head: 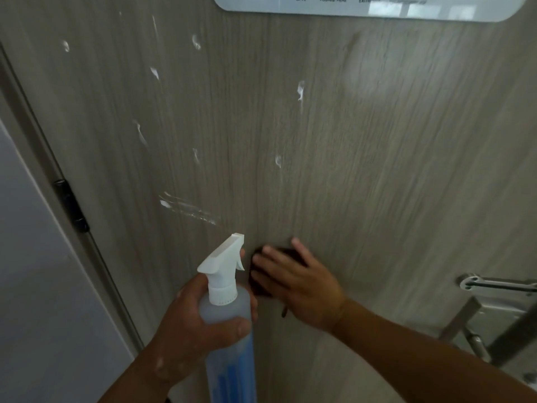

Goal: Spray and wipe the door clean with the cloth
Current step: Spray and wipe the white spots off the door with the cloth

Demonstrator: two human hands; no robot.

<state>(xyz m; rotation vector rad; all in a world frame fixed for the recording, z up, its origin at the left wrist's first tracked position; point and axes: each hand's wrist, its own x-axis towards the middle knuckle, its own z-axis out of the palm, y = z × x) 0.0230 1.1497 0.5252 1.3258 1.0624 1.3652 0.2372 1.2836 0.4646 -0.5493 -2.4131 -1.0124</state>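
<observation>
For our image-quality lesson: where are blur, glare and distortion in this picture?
Head view: the right hand pressing the dark cloth is motion-blurred; soft glare whitens the door at upper right and the sign; the wide lens bows the door frame at left.

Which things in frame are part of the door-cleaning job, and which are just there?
Job: door; spray bottle, held in left hand; cloth, pressed to the door by right hand; white spray marks.
Just there: sign; hinge; handle; wall.
</observation>
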